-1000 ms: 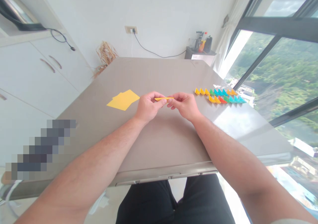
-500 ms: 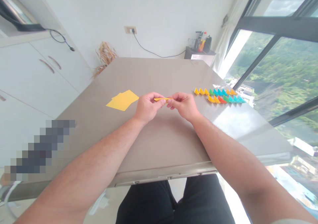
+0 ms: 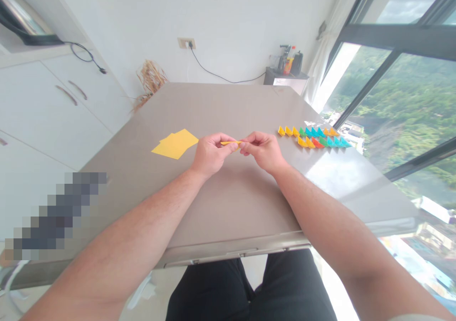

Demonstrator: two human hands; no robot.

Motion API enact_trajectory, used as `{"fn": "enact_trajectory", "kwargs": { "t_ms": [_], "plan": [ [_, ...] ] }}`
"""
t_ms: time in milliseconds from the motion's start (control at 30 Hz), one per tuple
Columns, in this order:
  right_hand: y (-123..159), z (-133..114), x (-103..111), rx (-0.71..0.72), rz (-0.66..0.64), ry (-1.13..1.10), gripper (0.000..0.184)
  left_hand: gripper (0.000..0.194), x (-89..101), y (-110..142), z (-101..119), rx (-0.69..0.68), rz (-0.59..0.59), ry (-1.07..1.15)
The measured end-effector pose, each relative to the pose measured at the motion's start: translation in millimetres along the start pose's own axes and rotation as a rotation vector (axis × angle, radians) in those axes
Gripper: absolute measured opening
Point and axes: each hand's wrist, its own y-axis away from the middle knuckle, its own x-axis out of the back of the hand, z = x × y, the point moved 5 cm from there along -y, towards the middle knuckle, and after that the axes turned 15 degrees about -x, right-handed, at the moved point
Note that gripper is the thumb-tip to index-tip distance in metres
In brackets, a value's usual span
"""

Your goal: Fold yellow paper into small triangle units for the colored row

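Over the middle of the grey table [image 3: 228,202], my left hand [image 3: 211,154] and my right hand [image 3: 262,151] pinch the two ends of a narrow folded yellow paper strip [image 3: 231,143], seen edge-on just above the surface. A small stack of flat yellow paper sheets [image 3: 175,144] lies to the left of my left hand. To the right of my right hand, two rows of small folded paper triangles [image 3: 315,137] in yellow, green, blue, orange and red rest on the table.
White cabinets [image 3: 53,107] line the left side. A wall socket with a black cable [image 3: 187,42] is on the far wall, with dried plant stems [image 3: 149,81] at the table's far left corner. Bottles stand on a small stand [image 3: 287,71]. Large windows fill the right.
My hands have closed together slightly, so less of the yellow strip shows between them. Nothing else has shifted.
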Motion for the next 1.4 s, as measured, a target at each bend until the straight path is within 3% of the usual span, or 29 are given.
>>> {"fn": "enact_trajectory", "kwargs": {
  "t_ms": [667,1400],
  "plan": [
    [4.9,-3.6,-3.7,-0.057,0.08,0.191,0.016,0.022,0.8,-0.6,4.3,-0.003,-0.072,-0.094],
    [6.9,-5.5,-5.8,0.0,0.103,0.182,0.014,0.021,0.8,-0.3,7.4,-0.029,-0.072,-0.107]
  ]
}}
